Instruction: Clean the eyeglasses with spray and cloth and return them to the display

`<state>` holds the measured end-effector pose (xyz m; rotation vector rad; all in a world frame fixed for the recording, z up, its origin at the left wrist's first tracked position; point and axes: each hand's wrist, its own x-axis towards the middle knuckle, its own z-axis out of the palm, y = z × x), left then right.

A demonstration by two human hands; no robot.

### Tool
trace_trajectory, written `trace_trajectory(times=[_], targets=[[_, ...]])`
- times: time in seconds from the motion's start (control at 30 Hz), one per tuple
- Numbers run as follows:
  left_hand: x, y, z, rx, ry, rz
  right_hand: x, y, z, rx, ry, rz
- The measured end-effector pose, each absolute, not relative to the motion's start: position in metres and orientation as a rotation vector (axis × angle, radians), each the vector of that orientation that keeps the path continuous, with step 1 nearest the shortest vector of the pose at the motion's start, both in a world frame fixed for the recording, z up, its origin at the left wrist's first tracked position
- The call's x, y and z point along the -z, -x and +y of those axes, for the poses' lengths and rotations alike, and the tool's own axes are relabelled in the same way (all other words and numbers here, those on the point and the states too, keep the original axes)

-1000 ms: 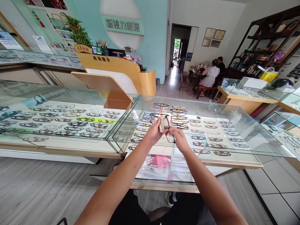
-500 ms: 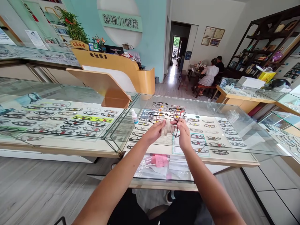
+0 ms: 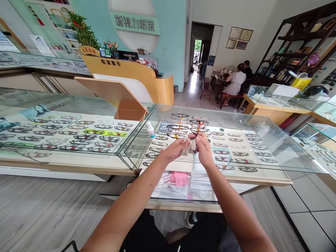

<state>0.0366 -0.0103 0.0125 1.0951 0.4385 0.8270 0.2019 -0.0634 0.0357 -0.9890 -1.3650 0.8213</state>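
Above the glass display case, my left hand (image 3: 175,150) is closed on a beige cloth (image 3: 186,149). My right hand (image 3: 204,149) grips a dark pair of eyeglasses (image 3: 195,130) by the frame. The cloth lies against the lower part of the glasses and covers some of it. One rim stands above my right fingers, before the frames in the case. Left of my hands, a small white spray bottle (image 3: 151,131) with a blue label stands upright on the glass.
Rows of frames (image 3: 243,160) lie inside the glass case (image 3: 265,176). A brown slanted stand (image 3: 105,87) rests on the left case. Two people (image 3: 237,79) sit at a table at the back right. Plastic packets (image 3: 170,187) lie on a lower shelf.
My left hand has brought the cloth rightward onto the eyeglasses, which my right hand has turned and lifted slightly. Before, cloth and glasses were apart.
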Motion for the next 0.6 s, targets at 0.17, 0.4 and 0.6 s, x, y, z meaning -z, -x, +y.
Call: trace_trajectory(times=[0.17,0.4,0.6], targets=[[-0.011,-0.036,-0.010,-0.805,-1.153,0.438,-0.034,-0.202,-0.063,-0.873,1.005,-1.373],[-0.012,-0.030,-0.011,-0.754,-1.248,0.456,-0.026,-0.202,-0.058,-0.790,0.983,-1.349],[-0.015,-0.039,-0.016,-0.843,-1.203,0.443,-0.024,-0.199,-0.058,-0.772,0.997,-1.384]])
